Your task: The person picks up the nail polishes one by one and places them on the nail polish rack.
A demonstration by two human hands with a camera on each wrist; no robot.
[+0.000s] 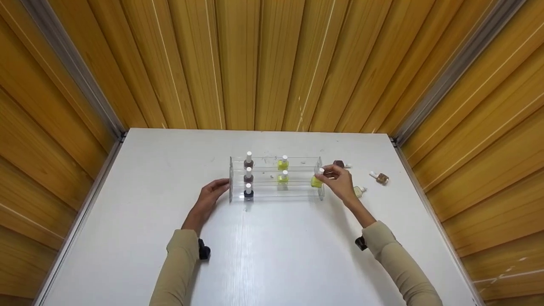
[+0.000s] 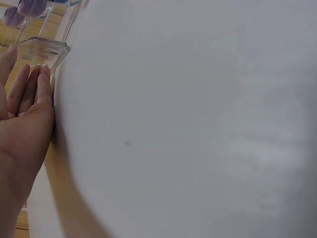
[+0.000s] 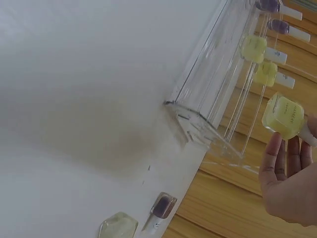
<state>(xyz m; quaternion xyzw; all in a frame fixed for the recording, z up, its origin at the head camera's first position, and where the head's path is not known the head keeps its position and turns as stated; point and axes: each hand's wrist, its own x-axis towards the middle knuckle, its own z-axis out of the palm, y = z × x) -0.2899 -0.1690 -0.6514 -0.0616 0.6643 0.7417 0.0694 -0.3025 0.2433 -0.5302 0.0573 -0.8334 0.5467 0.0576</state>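
A clear acrylic tiered rack point(image 1: 297, 198) stands on the white table. Three dark nail polish bottles with white caps, the nearest one point(image 1: 248, 194) among them, line up front to back at its left end. Two yellow nail polish bottles point(image 1: 282, 179) sit on the middle and back tiers near the centre. My right hand point(image 1: 340, 183) pinches another yellow nail polish bottle point(image 3: 285, 116) by its white cap, above the rack's right end. My left hand point(image 1: 209, 196) rests against the left end panel point(image 2: 47, 44), its fingers fairly straight in the left wrist view.
Right of the rack, loose bottles lie on their sides: a dark brown one point(image 1: 338, 163) partly behind my right hand, a glittery brown one point(image 1: 382, 178) and a pale yellow one point(image 1: 359, 192). Wooden-slat walls point(image 1: 272, 63) border the table point(image 1: 272, 255) at the back and sides.
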